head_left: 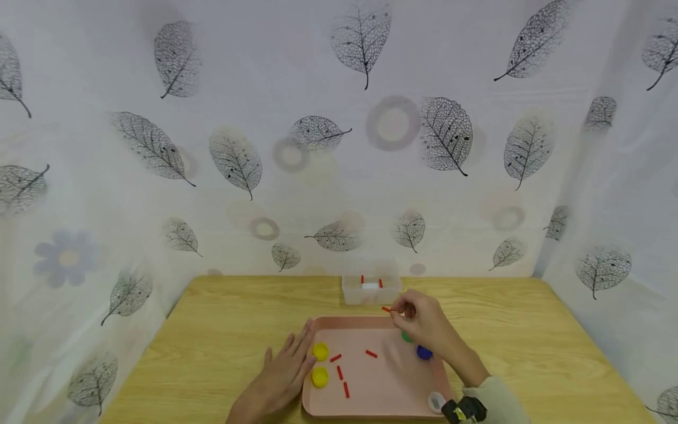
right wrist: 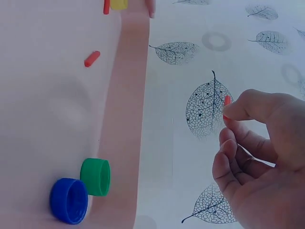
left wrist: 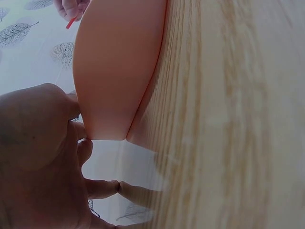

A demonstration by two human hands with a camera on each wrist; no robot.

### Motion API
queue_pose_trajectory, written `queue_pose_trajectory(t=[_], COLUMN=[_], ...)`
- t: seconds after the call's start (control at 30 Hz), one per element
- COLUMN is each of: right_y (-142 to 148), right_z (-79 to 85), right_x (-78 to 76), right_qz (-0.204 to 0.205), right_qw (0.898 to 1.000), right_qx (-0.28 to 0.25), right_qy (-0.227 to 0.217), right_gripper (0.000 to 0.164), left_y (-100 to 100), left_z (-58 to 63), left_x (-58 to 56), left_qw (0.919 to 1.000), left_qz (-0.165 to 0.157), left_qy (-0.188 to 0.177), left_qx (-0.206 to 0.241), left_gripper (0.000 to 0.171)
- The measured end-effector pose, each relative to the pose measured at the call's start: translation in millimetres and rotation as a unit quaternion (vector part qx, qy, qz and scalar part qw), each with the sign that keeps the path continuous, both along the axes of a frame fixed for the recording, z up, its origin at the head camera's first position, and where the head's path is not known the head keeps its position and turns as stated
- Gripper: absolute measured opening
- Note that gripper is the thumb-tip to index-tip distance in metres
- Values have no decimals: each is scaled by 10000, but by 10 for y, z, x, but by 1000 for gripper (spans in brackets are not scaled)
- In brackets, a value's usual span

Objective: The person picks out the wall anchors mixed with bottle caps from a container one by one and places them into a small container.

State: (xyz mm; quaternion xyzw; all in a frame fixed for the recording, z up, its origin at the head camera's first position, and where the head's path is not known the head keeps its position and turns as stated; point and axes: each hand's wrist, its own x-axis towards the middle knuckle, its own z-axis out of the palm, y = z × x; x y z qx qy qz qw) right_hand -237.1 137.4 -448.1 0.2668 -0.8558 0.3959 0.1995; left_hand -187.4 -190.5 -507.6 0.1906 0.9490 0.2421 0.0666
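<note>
My right hand (head_left: 424,321) pinches a short red stick (right wrist: 227,101) between thumb and index finger, above the far right edge of a pink tray (head_left: 392,388). With fingers extended, my left hand (head_left: 283,371) touches the tray's left rim. Beside those fingers, two yellow bottle caps (head_left: 320,377) lie in the tray. Several red sticks lie scattered there too, one of them near the middle (head_left: 371,354). Below the right hand are a green cap (right wrist: 95,177) and a blue cap (right wrist: 68,200), close together. The right hand partly covers the green one in the head view.
Behind the tray stands a translucent plastic box (head_left: 352,297) with two red sticks and a white piece in it. A small round whitish thing (head_left: 436,402) is at the tray's near right corner. Leaf-patterned curtain (head_left: 328,188) encloses the wooden table (head_left: 212,330).
</note>
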Motion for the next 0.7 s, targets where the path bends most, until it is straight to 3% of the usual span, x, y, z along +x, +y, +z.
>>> queue_pose_trajectory(t=[0.3, 0.7], right_y=[4, -66], right_z=[6, 8], right_x=[-242, -534], right_qz=[-199, -365], right_qw=[9982, 9971], right_qx=[24, -25], right_qy=[-570, -667], right_gripper=[12, 4], left_y=[7, -4], left_z=[22, 4], left_x=[9, 2], left_qw=[10000, 10000], left_qz=[5, -2], left_qy=[-18, 22], left_qx=[4, -50], left_gripper=[64, 65])
